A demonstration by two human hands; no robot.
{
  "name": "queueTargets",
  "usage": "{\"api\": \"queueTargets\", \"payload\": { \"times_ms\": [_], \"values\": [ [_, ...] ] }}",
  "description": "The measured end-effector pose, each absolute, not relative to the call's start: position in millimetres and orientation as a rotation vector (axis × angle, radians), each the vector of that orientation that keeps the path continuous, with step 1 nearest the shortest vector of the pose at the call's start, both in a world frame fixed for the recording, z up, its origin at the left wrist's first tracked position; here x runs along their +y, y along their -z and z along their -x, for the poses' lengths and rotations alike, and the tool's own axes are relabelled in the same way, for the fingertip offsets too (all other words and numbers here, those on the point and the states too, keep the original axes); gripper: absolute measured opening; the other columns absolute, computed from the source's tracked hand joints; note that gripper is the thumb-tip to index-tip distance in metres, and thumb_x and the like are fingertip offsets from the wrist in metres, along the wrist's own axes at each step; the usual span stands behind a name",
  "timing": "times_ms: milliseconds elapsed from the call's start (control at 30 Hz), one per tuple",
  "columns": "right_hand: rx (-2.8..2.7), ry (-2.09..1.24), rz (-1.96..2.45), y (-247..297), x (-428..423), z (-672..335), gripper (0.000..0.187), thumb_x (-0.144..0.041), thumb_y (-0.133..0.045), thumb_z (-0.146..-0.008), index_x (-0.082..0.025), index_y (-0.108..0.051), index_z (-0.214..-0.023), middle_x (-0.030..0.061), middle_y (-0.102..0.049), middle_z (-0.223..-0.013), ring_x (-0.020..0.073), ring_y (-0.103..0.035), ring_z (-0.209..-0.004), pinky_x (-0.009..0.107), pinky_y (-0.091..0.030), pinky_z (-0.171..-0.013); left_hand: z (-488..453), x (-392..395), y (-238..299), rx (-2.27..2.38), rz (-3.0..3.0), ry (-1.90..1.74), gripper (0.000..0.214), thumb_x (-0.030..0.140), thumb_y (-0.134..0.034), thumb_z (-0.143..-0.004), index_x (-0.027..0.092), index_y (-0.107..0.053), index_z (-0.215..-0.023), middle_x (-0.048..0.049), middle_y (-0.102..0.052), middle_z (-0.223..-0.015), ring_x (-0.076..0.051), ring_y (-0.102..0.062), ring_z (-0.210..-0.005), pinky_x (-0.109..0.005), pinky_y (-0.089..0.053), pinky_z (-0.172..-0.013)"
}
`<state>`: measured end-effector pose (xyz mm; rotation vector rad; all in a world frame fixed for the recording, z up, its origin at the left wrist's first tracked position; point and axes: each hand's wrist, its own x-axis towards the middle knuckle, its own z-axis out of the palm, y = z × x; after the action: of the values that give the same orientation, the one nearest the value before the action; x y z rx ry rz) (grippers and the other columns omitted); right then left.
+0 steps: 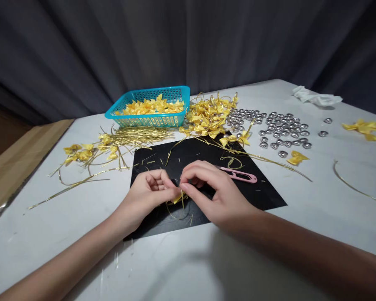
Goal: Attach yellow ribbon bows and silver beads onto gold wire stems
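Note:
Both hands meet over a black mat. My left hand pinches a small yellow ribbon bow between thumb and fingers. Its body is mostly covered by the fingertips. My right hand is closed with thumb and forefinger together on a thin gold cord at the bow. The cord's ends hang below the fingers. Just behind my right hand lies a pink-handled cutter, its front part partly hidden. Short gold cord scraps are scattered on the mat.
A turquoise basket of yellow bows stands at the back. Gold cords lie before it, beside a heap of finished-looking bows. Silver heart-shaped beads spread rightward. Crumpled white tissue and loose yellow ribbon lie far right.

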<state>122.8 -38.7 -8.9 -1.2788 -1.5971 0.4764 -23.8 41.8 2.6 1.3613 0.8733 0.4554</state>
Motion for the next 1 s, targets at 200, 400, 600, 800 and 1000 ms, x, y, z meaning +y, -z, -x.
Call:
{"api": "queueTargets", "payload": {
  "times_ms": [200, 400, 600, 800, 1000],
  "values": [
    [-1.412, -0.449, 1.275, 3.0, -42.2, -120.2, 0.011, -0.007, -0.052, -0.083, -0.016, -0.056, -0.076, 0.0021, -0.056, -0.083, 0.0101, -0.05, -0.073, 0.022, -0.04, -0.059, 24.2, 39.2, -0.2, 0.856, -1.307, -0.457, 0.021, 0.009, -0.073, -0.057, 0.015, -0.053, -0.052, 0.0065, -0.059, -0.048, -0.003, -0.047, -0.046, -0.011, -0.036, -0.048],
    [-1.322, -0.596, 1.295, 6.7, -43.4, -115.3, 0.008, -0.015, -0.05, -0.084, -0.016, -0.055, -0.078, 0.0008, -0.054, -0.077, 0.0085, -0.05, -0.065, 0.019, -0.04, -0.054, 23.1, 38.0, 2.3, 0.845, -1.279, -0.48, 0.021, 0.007, -0.073, -0.055, 0.014, -0.053, -0.051, 0.0062, -0.059, -0.048, -0.003, -0.049, -0.047, -0.012, -0.038, -0.049],
    [-1.403, -0.755, 1.338, 8.8, -41.9, -115.0, 0.01, -0.017, -0.049, -0.084, -0.016, -0.057, -0.078, 0.0003, -0.054, -0.073, 0.0082, -0.049, -0.061, 0.018, -0.035, -0.048, 24.4, 37.6, 4.8, 0.838, -1.274, -0.503, 0.021, 0.007, -0.073, -0.056, 0.015, -0.054, -0.052, 0.0058, -0.058, -0.049, -0.005, -0.05, -0.049, -0.013, -0.039, -0.051],
    [-1.392, -0.723, 1.294, 8.1, -42.2, -115.6, 0.01, -0.016, -0.047, -0.087, -0.017, -0.055, -0.081, -0.0016, -0.05, -0.07, 0.0072, -0.045, -0.058, 0.018, -0.034, -0.048, 21.9, 37.2, 3.3, 0.829, -1.244, -0.527, 0.021, 0.01, -0.073, -0.058, 0.015, -0.053, -0.052, 0.0059, -0.057, -0.049, -0.005, -0.049, -0.048, -0.014, -0.039, -0.049],
    [-1.302, -0.575, 1.216, -7.7, -45.6, -120.2, 0.01, -0.014, -0.048, -0.089, -0.019, -0.053, -0.082, -0.003, -0.05, -0.072, 0.0043, -0.043, -0.052, 0.017, -0.036, -0.045, 21.5, 33.4, 2.3, 0.871, -1.303, -0.488, 0.024, 0.007, -0.076, -0.052, 0.014, -0.053, -0.05, 0.0048, -0.06, -0.049, -0.005, -0.049, -0.047, -0.013, -0.039, -0.049]
  ]
}}
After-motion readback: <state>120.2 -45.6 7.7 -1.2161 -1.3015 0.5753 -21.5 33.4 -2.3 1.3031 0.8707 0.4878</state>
